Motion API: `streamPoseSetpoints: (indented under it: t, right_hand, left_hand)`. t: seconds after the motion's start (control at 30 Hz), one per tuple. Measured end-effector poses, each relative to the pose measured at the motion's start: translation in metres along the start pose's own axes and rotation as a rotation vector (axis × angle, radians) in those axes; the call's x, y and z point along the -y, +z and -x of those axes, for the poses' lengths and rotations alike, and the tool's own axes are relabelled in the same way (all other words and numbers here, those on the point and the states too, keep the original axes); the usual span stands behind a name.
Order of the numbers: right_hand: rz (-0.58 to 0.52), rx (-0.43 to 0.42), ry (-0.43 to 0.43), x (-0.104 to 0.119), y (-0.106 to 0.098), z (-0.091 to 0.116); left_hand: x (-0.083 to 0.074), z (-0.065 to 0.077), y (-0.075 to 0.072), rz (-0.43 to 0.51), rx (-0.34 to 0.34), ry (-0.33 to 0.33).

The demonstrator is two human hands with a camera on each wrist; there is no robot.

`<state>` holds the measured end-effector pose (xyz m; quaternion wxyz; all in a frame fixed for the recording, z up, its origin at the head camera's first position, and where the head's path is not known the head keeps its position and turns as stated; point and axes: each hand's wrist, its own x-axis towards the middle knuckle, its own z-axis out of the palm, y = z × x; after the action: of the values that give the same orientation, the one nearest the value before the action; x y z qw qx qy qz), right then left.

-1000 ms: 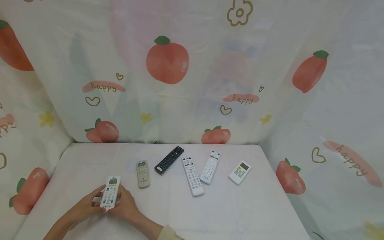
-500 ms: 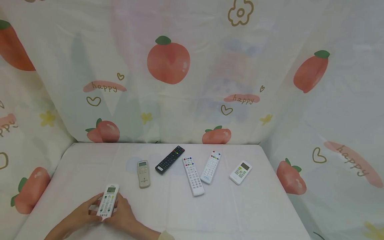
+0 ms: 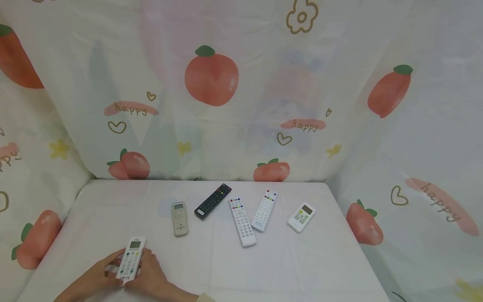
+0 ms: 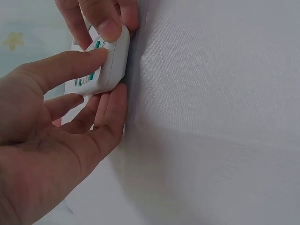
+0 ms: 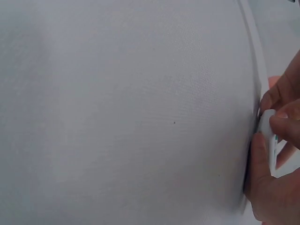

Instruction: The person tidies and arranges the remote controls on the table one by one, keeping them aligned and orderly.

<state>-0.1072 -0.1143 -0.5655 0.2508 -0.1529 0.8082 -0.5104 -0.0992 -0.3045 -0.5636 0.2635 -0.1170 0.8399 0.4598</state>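
Note:
A white remote control (image 3: 131, 260) with a small grey screen and green and yellow buttons sits low at the front left of the table. My left hand (image 3: 99, 272) grips its left side and my right hand (image 3: 151, 274) its right side. In the left wrist view, the left thumb presses the top face near the lower end of the remote (image 4: 112, 63), while other fingers curl beneath. The right hand's fingers (image 4: 101, 21) pinch the opposite edge there. The right wrist view catches the remote (image 5: 266, 129) edge-on, close over the cloth, between both hands.
Farther back on the white-covered table (image 3: 271, 268) lie a beige remote (image 3: 180, 220), a black remote (image 3: 213, 201), two long white remotes (image 3: 242, 222) (image 3: 265, 209) and a short white remote (image 3: 302, 217). A fruit-patterned curtain (image 3: 234, 138) encloses the back and sides.
Both hands have drawn the white remote control toward the front edge and slightly left, keeping hold of it. The other remotes have stayed where they were.

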Motion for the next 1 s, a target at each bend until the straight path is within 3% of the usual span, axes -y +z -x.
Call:
streamPoseSetpoints:
  t: [0.43,1.0]
  right_hand:
    - [0.064,0.007,0.015,0.0019,0.0032,0.0012]
    - [0.124,-0.037,0.129,0.0081,0.0086,0.0007]
  left_hand:
    - [0.0030,0.0062,0.0019,-0.052,-0.016,0.016]
    - [-0.0024,0.0109,0.0067,-0.071,-0.054,-0.012]
